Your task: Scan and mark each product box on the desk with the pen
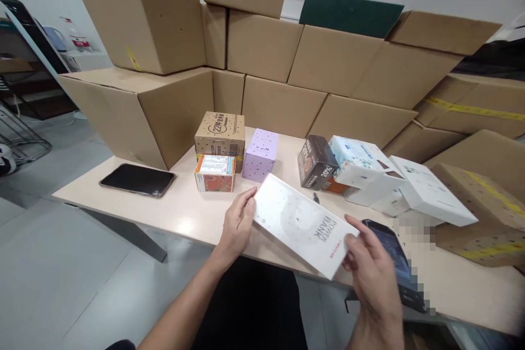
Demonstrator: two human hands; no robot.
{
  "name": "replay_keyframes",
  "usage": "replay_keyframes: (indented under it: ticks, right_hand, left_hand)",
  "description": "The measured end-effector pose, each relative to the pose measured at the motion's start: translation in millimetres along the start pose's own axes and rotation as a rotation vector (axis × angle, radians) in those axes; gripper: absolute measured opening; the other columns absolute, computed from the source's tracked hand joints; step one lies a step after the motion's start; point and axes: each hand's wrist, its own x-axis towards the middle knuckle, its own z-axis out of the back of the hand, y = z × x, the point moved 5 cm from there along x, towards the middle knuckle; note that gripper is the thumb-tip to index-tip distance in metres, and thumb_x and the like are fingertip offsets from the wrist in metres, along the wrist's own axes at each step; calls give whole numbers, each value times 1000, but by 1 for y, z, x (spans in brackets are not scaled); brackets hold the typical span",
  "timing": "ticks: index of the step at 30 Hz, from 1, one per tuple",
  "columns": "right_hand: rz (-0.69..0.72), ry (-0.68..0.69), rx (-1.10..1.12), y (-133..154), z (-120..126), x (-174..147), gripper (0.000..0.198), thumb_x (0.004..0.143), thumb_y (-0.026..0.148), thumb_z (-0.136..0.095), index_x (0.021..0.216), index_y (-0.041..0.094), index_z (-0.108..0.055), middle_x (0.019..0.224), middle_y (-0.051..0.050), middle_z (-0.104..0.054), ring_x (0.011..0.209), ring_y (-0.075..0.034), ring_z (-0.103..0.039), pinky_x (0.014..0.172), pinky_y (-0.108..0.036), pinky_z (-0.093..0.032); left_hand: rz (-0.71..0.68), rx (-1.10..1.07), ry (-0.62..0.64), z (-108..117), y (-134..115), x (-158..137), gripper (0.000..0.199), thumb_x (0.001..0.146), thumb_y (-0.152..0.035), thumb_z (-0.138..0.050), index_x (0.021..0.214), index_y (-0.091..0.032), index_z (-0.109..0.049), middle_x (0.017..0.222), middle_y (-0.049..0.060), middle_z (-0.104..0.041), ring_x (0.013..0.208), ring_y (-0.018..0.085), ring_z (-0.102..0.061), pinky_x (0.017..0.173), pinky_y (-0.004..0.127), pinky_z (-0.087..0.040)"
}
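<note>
A flat white power bank box (301, 224) is held tilted above the table's front edge, its printed face turned up. My left hand (238, 221) grips its left end, thumb on top. At the right end, beside the printed words, my right hand (369, 254) pinches the box between thumb and fingers. Just beyond it on the table stand a purple spotted box (261, 154), a small orange and white box (215, 174) and a brown cardboard box (220, 134). To the right of the purple one is a dark brown box (315, 163).
Large cardboard cartons (283, 106) are stacked as a wall along the back. A smartphone (138, 180) lies on the left of the table (180, 219). White boxes (432, 188) are piled at right, near a dark-screened device (394, 260). A small black object (315, 198) lies mid-table.
</note>
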Motion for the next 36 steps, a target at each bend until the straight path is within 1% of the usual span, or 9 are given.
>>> replay_keyframes:
  ticks: [3, 8, 13, 17, 22, 25, 27, 30, 36]
  right_hand:
    - [10, 39, -3, -7, -28, 17, 69, 80, 52, -71, 137, 17, -56, 75, 0, -64, 63, -14, -58, 55, -25, -48]
    - [40, 6, -8, -20, -51, 23, 69, 80, 56, -69, 133, 14, -57, 116, -14, -70, 100, -24, -66, 87, -36, -53]
    - [86, -39, -221, -29, -46, 13, 64, 83, 60, -62, 129, 16, -63, 108, -12, -72, 95, -24, -65, 89, -39, -51]
    - [164, 34, -342, -34, -48, 10, 65, 86, 59, -58, 135, 16, -59, 110, -12, -70, 96, -24, -65, 90, -43, -51]
    - [494, 224, -527, -22, -61, 0, 63, 86, 49, -65, 141, 22, -52, 154, -15, -41, 141, -32, -40, 112, -53, -40]
    - [620, 303, -577, -15, -66, -6, 64, 89, 38, -62, 149, 27, -41, 162, -12, -26, 149, -30, -29, 115, -55, -36]
    - [664, 269, -569, -13, -66, -8, 60, 91, 32, -58, 148, 27, -41, 160, -12, -29, 148, -29, -30, 115, -56, -37]
    - [624, 174, -471, -16, -60, -6, 54, 91, 32, -60, 143, 25, -48, 148, -14, -47, 139, -28, -44, 113, -55, -40]
    - [283, -54, 13, -31, -41, 1, 66, 83, 46, -71, 140, 17, -51, 134, -16, -63, 120, -26, -63, 102, -44, -52]
  left_hand:
    - [56, 11, -17, 6, 4, 1, 39, 100, -41, -46, 130, -20, -60, 131, 10, -65, 121, 24, -61, 100, 38, -50]
    - [53, 251, 2, 7, 8, 3, 45, 97, -36, -48, 139, -18, -52, 138, 15, -59, 128, 30, -55, 103, 48, -47]
    - [17, 344, 32, 3, 7, 3, 47, 98, -36, -45, 141, -17, -49, 139, 16, -56, 132, 30, -50, 110, 52, -41]
    - [33, 346, 32, 3, 8, 3, 52, 98, -38, -45, 146, -18, -43, 145, 17, -51, 137, 30, -45, 108, 51, -44]
    - [40, 205, -17, 9, 9, 3, 45, 98, -34, -44, 140, -21, -52, 144, 12, -55, 136, 26, -49, 115, 48, -37]
    - [51, 63, -62, 15, 10, 3, 41, 96, -30, -43, 132, -18, -60, 144, 11, -56, 138, 25, -48, 118, 44, -35]
    - [52, -12, -73, 17, 10, 4, 42, 96, -31, -42, 131, -17, -60, 144, 10, -57, 138, 25, -48, 118, 44, -35]
    - [33, -66, -101, 21, 8, 4, 42, 97, -35, -41, 130, -17, -61, 138, 10, -61, 131, 25, -53, 113, 44, -40]
    - [-46, 24, -193, 25, 0, 0, 41, 98, -41, -40, 117, -20, -71, 113, 9, -66, 108, 23, -61, 97, 39, -50]
